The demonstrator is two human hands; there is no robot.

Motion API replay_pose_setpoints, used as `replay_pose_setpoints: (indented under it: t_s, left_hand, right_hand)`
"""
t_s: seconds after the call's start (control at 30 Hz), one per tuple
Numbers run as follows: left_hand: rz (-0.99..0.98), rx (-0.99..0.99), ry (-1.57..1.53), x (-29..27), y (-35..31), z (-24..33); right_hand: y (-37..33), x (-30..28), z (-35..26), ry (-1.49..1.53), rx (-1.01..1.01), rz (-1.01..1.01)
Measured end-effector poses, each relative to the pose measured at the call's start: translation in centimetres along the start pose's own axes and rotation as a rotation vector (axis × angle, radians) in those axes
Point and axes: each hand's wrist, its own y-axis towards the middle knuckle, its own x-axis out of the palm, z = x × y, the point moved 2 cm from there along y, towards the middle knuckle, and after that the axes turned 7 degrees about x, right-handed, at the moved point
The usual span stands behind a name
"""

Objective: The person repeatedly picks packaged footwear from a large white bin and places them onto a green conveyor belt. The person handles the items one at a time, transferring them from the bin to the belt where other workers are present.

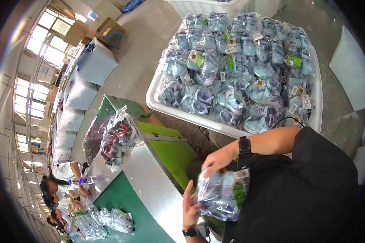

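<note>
A clear plastic bag with a pair of light blue and purple shoes (221, 196) is held close in front of my body. From above, my right hand (220, 159) grips the bag's upper edge, fingers closed on the plastic. Against the bag's lower left side is my left hand (190, 208), its thumb on the plastic and a finger pointing up; the bag partly hides its other fingers. A white label and a green tag show through the bag. Ahead, a large white bin (154, 91) is filled with similar bagged shoes (241, 67).
Left of me, a metal-edged worktable (150, 178) with a green surface carries bagged dark and red shoes (118, 139) and clear bags (119, 218). Co-workers (67, 174) sit along its far side. White bins (94, 60) line the left; another bin (350, 69) stands right.
</note>
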Motion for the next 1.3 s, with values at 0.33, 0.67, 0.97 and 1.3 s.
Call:
replay_pose_setpoints:
  t_s: [0.33,0.67,0.97,1.3]
  left_hand:
    - [0.439,0.289,0.281,-2.2,0.1,-0.4]
    - [0.459,0.246,0.280,-4.6,-2.2,-1.7]
    - [0.598,0.258,0.274,-7.6,-4.9,-0.6]
    - [0.947,0.280,0.710,-22.5,-9.6,3.1]
  right_hand:
    - [-12.3,-8.7,3.2,0.388,-0.259,0.831]
    - [-14.0,-16.1,7.6,1.112,-0.429,1.196]
    - [-5.0,-9.8,4.3,0.140,-0.267,0.913]
    - [0.1,-5.9,3.1,-0.662,-0.333,1.101]
